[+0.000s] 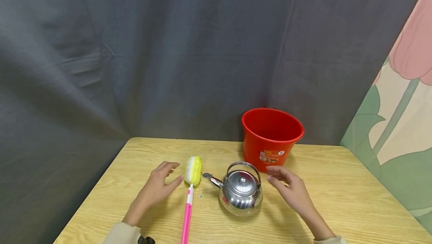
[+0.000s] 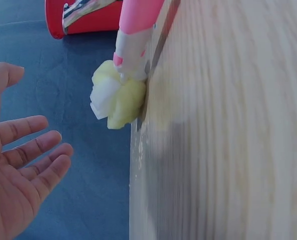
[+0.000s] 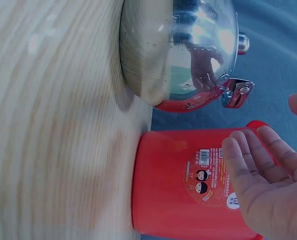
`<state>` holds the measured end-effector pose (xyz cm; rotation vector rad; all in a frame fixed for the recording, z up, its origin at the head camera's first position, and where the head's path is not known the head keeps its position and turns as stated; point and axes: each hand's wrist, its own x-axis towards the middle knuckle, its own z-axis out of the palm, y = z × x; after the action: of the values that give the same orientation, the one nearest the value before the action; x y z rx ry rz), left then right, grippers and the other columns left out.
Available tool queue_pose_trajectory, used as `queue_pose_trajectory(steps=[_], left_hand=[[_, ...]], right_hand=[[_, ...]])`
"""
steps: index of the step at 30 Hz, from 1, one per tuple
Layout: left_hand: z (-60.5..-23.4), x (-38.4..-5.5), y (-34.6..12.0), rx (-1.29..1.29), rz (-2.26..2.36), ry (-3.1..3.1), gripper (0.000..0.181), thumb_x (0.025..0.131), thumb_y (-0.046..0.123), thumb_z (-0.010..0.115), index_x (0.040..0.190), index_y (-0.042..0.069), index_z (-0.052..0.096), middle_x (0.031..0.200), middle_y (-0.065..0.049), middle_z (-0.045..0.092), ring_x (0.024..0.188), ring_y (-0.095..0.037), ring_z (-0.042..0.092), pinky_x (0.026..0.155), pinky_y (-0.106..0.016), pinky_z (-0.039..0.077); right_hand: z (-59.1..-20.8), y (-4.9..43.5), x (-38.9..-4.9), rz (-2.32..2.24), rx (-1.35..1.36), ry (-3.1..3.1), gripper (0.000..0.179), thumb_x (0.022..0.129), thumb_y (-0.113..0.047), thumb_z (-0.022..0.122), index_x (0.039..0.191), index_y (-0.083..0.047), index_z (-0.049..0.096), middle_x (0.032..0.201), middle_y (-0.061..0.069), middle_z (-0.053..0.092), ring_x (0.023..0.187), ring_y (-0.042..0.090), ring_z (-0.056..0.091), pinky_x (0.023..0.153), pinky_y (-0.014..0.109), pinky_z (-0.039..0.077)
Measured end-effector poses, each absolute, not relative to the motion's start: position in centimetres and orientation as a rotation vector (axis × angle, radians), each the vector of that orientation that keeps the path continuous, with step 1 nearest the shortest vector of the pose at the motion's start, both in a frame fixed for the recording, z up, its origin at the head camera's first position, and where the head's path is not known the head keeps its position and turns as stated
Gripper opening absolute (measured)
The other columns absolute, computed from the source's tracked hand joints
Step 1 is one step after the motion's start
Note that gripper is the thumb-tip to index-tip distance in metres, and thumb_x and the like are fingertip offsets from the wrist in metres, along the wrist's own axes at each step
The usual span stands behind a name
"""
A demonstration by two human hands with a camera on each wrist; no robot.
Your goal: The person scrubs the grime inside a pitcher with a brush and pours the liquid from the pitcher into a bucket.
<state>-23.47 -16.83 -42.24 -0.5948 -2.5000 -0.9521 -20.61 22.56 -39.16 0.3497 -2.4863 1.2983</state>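
Note:
A shiny steel kettle [image 1: 241, 193] stands on the table with its handle raised and its spout toward the left. Left of it lies a sponge brush [image 1: 193, 170] with a yellow and white head and a pink handle [image 1: 186, 221] reaching to the near side. My left hand [image 1: 157, 187] hovers just left of the brush head, fingers relaxed and nothing in them; the left wrist view shows the palm [image 2: 16, 185] bare. On the kettle's right, my right hand [image 1: 291, 189] is held in the air with loosely bent fingers, holding nothing, close to the kettle's handle side.
Behind the kettle, toward the right, a red bucket [image 1: 253, 150] with a label stands upright near the table's back edge. The wooden table [image 1: 337, 199] ends at a dark grey curtain [image 1: 189, 67]. A flower-patterned wall [image 1: 395, 124] borders the right side.

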Motion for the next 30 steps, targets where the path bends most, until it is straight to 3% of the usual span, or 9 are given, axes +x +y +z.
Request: queue_pose_trajectory(steps=[6, 12, 21, 30], left_hand=[[-42.2, -23.8, -16.0, -0.614, -0.982, -2.444, 0.035, 0.085, 0.023, 0.069, 0.114, 0.005, 0.062, 0.108, -0.006, 0.061, 0.091, -0.021, 0.060, 0.076, -0.036, 0.054], [-42.0, -23.8, -15.4, -0.600, -1.043, -2.440, 0.029, 0.084, 0.020, 0.069, 0.111, 0.008, 0.063, 0.106, -0.004, 0.060, 0.091, -0.025, 0.060, 0.076, -0.037, 0.054], [-41.8, -24.0, -14.7, -0.637, -1.075, -2.406, 0.028, 0.083, 0.013, 0.069, 0.109, 0.004, 0.063, 0.104, -0.012, 0.061, 0.088, -0.026, 0.061, 0.074, -0.037, 0.055], [-41.7, -24.1, -13.9, -0.663, -1.116, -2.398, 0.028, 0.083, 0.013, 0.068, 0.109, 0.004, 0.064, 0.102, -0.007, 0.061, 0.087, -0.026, 0.061, 0.073, -0.036, 0.055]], right_hand=[[-39.3, 22.4, -20.9, 1.342, 0.357, -2.461, 0.019, 0.090, -0.016, 0.062, 0.108, -0.009, 0.064, 0.094, 0.000, 0.068, 0.088, 0.009, 0.063, 0.075, 0.024, 0.052], [-39.6, 22.2, -21.2, 1.385, 0.341, -2.436, 0.018, 0.089, -0.015, 0.063, 0.106, -0.009, 0.065, 0.096, 0.007, 0.068, 0.087, 0.010, 0.062, 0.075, 0.023, 0.051], [-39.7, 21.9, -21.8, 1.387, 0.318, -2.449, 0.020, 0.089, -0.021, 0.064, 0.107, -0.013, 0.065, 0.100, 0.002, 0.067, 0.091, 0.010, 0.061, 0.078, 0.026, 0.050], [-39.6, 21.4, -22.1, 1.418, 0.313, -2.441, 0.019, 0.088, -0.022, 0.065, 0.106, -0.014, 0.065, 0.101, 0.006, 0.067, 0.092, 0.011, 0.060, 0.077, 0.026, 0.050]])
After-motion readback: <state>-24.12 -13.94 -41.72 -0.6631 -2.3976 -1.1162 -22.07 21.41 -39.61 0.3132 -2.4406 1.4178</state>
